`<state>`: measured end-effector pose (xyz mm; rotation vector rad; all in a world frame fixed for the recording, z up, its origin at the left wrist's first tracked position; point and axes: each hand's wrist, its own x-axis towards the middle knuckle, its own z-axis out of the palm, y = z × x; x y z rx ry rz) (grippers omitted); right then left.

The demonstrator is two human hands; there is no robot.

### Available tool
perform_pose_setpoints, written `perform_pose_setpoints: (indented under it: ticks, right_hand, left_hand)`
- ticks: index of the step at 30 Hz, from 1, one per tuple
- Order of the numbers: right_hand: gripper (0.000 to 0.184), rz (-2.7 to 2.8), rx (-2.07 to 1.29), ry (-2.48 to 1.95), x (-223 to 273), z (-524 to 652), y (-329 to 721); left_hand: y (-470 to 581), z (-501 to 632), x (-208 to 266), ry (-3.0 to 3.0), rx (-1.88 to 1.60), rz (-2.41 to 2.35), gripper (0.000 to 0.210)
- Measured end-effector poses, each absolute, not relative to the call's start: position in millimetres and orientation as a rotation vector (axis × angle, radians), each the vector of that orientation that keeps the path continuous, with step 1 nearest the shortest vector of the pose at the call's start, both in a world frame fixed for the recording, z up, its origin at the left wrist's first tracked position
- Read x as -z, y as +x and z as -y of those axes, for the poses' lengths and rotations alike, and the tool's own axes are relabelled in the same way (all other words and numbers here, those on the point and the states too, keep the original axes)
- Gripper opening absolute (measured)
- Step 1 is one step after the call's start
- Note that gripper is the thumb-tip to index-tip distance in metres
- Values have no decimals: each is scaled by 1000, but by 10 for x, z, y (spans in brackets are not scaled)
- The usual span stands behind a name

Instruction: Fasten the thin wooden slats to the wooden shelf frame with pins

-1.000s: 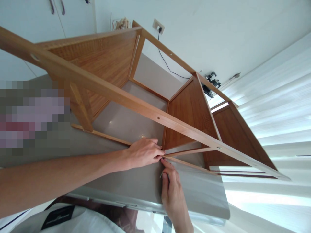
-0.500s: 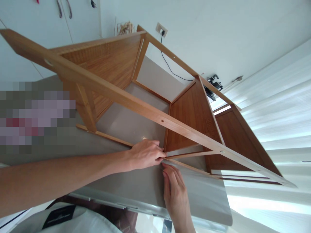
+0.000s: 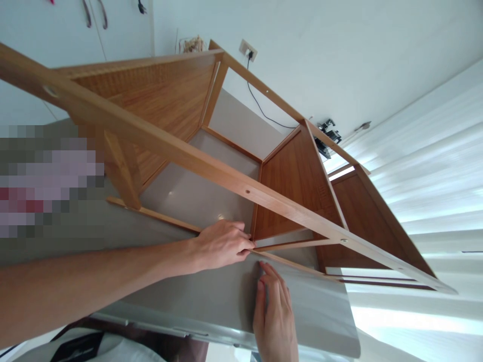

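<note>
A brown wooden shelf rack (image 3: 248, 188) with slim rails and several wood panels lies across the grey tabletop. My left hand (image 3: 222, 244) reaches in from the left, its fingers closed on the rack's lower rail where the middle panel (image 3: 283, 196) and a crosspiece (image 3: 294, 245) meet. Its fingertips are partly hidden at that joint. Just to the right and nearer to me, my right hand (image 3: 275, 306) rests by the tabletop, fingers stretched out and thumb apart, with nothing in it. A small gap separates its fingertips from the lower rail.
The grey tabletop (image 3: 204, 286) ends at a front edge near my body. A power cord (image 3: 260, 106) runs from a wall outlet (image 3: 248, 50) behind the rack. White curtains (image 3: 433, 211) hang on the right, and white cabinets (image 3: 56, 30) stand at the upper left.
My right hand has drawn back from the joint towards me, and its fingers have spread a little. My left hand keeps its hold. The view has shifted slightly.
</note>
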<state>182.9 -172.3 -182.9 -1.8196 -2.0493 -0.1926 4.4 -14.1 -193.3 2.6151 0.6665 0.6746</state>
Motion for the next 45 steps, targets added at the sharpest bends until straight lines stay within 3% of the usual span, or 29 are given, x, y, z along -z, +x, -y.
perform_pose_setpoints:
  ticks: [12, 18, 22, 45]
  right_hand:
    - [15, 2160, 55, -1643, 1837, 1611, 1703]
    - [20, 1921, 326, -1919, 1750, 1719, 1727]
    - [15, 1966, 183, -1780, 1643, 1654, 1750]
    - [18, 2133, 199, -1656, 1833, 1419, 1774]
  left_hand:
    - [34, 131, 1923, 2639, -686, -625, 18]
    - [35, 140, 1907, 2634, -688, -679, 18]
    - [35, 145, 1912, 2616, -686, -673, 18]
    - [37, 148, 1910, 2589, -700, -656, 11]
